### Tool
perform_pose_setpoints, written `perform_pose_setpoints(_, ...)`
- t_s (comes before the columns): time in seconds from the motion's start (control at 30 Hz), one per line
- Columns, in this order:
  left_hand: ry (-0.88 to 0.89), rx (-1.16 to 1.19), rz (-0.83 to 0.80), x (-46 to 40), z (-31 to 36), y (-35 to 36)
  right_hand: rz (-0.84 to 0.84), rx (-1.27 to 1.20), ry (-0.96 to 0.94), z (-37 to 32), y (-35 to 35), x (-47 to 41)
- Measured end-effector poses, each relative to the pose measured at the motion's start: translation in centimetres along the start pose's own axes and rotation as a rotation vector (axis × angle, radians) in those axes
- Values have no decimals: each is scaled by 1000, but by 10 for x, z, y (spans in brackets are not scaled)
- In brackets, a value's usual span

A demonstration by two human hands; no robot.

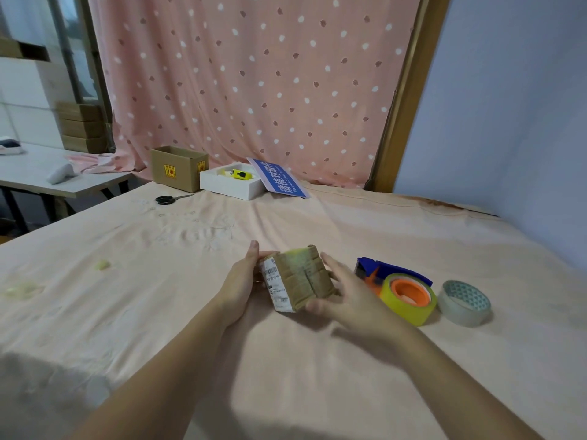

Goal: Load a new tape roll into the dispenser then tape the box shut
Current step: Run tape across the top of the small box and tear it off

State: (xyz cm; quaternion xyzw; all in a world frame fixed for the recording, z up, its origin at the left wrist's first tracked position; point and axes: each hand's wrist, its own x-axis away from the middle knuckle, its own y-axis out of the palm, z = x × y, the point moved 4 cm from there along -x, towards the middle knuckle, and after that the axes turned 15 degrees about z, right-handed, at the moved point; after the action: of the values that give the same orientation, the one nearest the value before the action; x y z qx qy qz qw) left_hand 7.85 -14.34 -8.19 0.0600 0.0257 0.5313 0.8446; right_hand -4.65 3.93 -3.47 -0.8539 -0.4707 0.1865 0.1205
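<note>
A small brown cardboard box with a white shipping label on its left face is held tilted just above the peach-covered table. My left hand grips its left side; my right hand holds its right side and front corner. To the right lies a blue tape dispenser with a yellow tape roll on its orange hub. A loose clear tape roll with a patterned core lies flat further right.
At the table's far edge stand an open brown carton, a white tray holding a yellow tool, a blue sign and black scissors. A side table stands far left.
</note>
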Motion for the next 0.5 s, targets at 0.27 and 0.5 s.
perform_pose_setpoints(0.27, -33, 67, -26, 3, 5, 1, 194, -33, -63, 21, 33, -14)
perform_pose_setpoints(0.5, 43, 35, -83, 5, 4, 3, 416, 210, -155, 22, 57, -14)
